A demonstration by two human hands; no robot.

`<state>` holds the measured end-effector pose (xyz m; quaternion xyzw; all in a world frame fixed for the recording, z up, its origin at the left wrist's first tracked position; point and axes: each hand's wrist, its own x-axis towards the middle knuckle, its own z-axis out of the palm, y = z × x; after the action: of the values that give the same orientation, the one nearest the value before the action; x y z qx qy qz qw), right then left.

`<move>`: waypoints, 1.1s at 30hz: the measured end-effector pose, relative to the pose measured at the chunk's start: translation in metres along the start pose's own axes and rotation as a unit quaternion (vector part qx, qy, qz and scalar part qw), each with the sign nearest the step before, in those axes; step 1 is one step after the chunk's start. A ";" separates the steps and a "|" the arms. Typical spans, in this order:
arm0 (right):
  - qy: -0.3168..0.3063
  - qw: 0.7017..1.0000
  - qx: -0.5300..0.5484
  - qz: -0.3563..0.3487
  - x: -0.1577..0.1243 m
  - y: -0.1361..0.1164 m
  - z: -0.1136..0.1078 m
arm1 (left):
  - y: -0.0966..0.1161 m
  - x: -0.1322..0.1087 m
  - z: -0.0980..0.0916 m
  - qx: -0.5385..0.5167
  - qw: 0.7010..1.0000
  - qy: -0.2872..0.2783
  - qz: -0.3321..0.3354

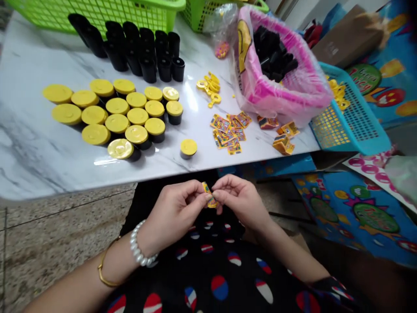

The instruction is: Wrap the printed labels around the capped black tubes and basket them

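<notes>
Between my two hands, over my lap in front of the table edge, is a small yellow printed sticker or card (pixel 209 194). My left hand (pixel 179 204) pinches its left side between thumb and fingers. On its right side, the thumb and fingertips of my right hand (pixel 239 198) grip it too. Just beyond, a pile of similar printed pieces (pixel 228 132) lies on the table. A single black container with a yellow lid (pixel 188 148) stands near the edge. To its left are several more yellow-lidded black containers (pixel 117 124) in a group.
Several open black containers (pixel 146 56) stand behind the lidded ones on the marble-patterned table (pixel 35 169). Yellow plastic parts (pixel 210 88) lie mid-table. A pink basket (pixel 276 93) holds black pieces. Green baskets (pixel 97 15) stand at the back, a blue basket (pixel 361 117) at the right.
</notes>
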<state>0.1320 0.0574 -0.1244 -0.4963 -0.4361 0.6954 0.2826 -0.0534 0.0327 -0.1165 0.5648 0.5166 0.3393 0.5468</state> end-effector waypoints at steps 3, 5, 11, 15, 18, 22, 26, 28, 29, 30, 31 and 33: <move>-0.025 0.996 0.078 0.043 0.003 0.010 -0.002 | -0.005 -0.009 -0.007 0.046 0.999 -0.015 0.018; -0.071 0.990 0.101 0.072 0.003 0.016 -0.002 | -0.007 -0.015 -0.010 0.059 0.998 -0.019 0.020; -0.066 0.996 0.012 0.066 -0.003 0.018 0.009 | -0.013 -0.023 -0.007 0.024 0.999 -0.021 -0.033; -0.046 0.997 -0.039 0.043 -0.007 0.007 0.017 | -0.015 -0.023 -0.006 -0.031 0.997 0.054 -0.053; -0.038 0.995 -0.089 -0.018 -0.005 -0.005 0.013 | -0.014 -0.022 -0.010 -0.050 0.993 0.086 -0.056; 0.150 0.925 -0.254 -0.239 0.019 -0.031 -0.002 | -0.012 -0.021 -0.015 -0.063 0.988 0.121 -0.070; 0.264 0.787 -0.437 -0.345 0.060 -0.057 -0.017 | -0.012 -0.022 -0.014 -0.019 0.992 0.117 -0.047; 0.278 0.745 -0.493 -0.353 0.069 -0.062 -0.019 | -0.012 -0.023 -0.013 0.039 0.991 0.124 -0.014; 0.291 0.731 -0.500 -0.362 0.068 -0.061 -0.018 | -0.013 -0.024 -0.012 0.071 0.989 0.133 0.006; 0.303 0.726 -0.490 -0.375 0.062 -0.059 -0.015 | -0.013 -0.025 -0.012 0.103 0.984 0.144 0.026; 0.306 0.736 -0.466 -0.385 0.053 -0.054 -0.011 | -0.013 -0.026 -0.012 0.130 0.978 0.156 0.044; 0.256 0.803 -0.395 -0.364 0.029 -0.043 0.001 | -0.014 -0.026 -0.012 0.167 0.968 0.170 0.073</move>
<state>0.1193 0.1006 -0.0995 -0.5293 -0.7340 0.1565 0.3958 -0.0739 0.0088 -0.1230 0.6182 0.6086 0.3788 0.3225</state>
